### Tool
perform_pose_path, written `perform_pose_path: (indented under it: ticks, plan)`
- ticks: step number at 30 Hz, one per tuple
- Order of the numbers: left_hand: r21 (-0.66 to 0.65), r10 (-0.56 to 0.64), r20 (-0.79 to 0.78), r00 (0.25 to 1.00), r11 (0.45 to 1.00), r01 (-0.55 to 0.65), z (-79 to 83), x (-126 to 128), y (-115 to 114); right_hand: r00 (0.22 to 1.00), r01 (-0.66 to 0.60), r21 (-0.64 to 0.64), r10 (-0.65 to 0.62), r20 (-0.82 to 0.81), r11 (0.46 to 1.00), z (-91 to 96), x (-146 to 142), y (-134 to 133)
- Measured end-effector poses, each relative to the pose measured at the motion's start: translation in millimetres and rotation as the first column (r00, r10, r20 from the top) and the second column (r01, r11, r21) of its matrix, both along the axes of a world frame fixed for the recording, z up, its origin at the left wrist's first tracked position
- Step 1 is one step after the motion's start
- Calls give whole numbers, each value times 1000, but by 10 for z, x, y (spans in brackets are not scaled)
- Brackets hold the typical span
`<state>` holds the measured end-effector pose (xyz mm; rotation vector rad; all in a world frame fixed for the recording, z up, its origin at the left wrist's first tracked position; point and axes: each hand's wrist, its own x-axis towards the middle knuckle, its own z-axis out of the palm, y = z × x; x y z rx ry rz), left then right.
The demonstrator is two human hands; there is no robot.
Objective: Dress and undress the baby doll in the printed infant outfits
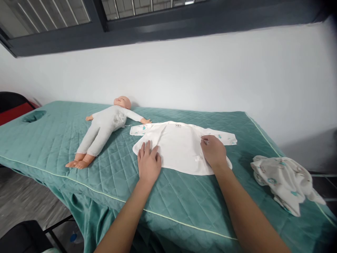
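A small white baby shirt (179, 146) lies spread flat, inside up, on a green quilted table cover (52, 140). My left hand (149, 161) rests flat on the shirt's lower left edge, fingers stretched out. On the shirt's right side my right hand (213, 151) lies with its fingers curled, pinching a bit of the fabric near the sleeve. A baby doll (105, 126) in a pale one-piece suit lies on its back to the left of the shirt, arms spread.
A crumpled printed white cloth (283, 181) lies at the right end of the table. A white wall runs behind, with a dark window frame (163, 24) above. A face hole (34, 116) shows in the cover at far left. A dark chair (21, 239) stands at lower left.
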<state>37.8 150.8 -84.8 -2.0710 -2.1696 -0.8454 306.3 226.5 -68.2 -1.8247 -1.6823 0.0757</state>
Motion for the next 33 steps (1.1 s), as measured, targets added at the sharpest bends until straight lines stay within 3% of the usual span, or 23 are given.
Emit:
perform_pose_path:
  ticks: [5, 8, 15, 20, 26, 33]
  plan:
    - [-27, -4, 2, 1000, 1000, 4, 6, 6, 8, 954, 64, 85, -36, -297, 994, 11, 17, -10]
    - [-12, 19, -16, 1000, 1000, -19, -5, 15, 17, 939, 9, 105, 27, -343, 994, 4, 17, -19]
    - [-8, 24, -44, 999, 1000, -25, -35, 11, 33, 986, -79, 30, 82, -146, 996, -49, 34, 37]
    - [-9, 17, -32, 999, 1000, -17, -23, 7, 33, 975, -201, 4, 200, 100, 979, -164, 50, 117]
    - [-6, 14, -21, 1000, 1000, -14, -20, 4, 33, 968, -103, -145, 132, 213, 984, -189, -11, 101]
    - [13, 29, -1, 1000, 999, -29, -35, 7, 27, 944, -20, -313, 120, 306, 950, -101, -70, 170]
